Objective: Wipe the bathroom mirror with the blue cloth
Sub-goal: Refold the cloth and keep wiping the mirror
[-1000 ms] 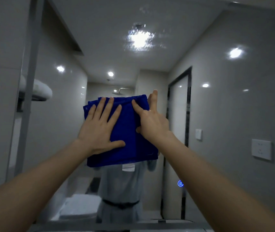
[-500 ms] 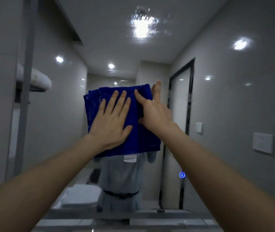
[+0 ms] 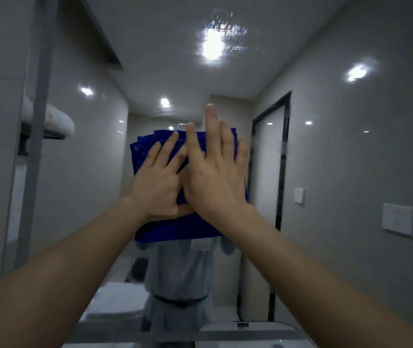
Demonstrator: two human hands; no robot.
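Observation:
A folded blue cloth (image 3: 175, 228) lies flat against the bathroom mirror (image 3: 338, 159), near its middle. My left hand (image 3: 157, 182) presses on the cloth's left half with fingers spread. My right hand (image 3: 215, 172) lies flat over the cloth's right half, fingers pointing up past its top edge and partly overlapping my left hand. Both hands cover most of the cloth. The mirror fills nearly the whole view and reflects a person's torso below the cloth.
The mirror's left frame edge (image 3: 34, 146) runs vertically, with a rolled white towel on a rack (image 3: 49, 119) beside it. A white basin and counter edge (image 3: 225, 337) lie below. The reflection shows a toilet (image 3: 117, 300), a dark-framed door (image 3: 270, 172) and wall sockets (image 3: 397, 218).
My right hand has slid from the cloth's upper right corner to lie flat over its right half, overlapping my left hand. The cloth stays near the mirror's middle.

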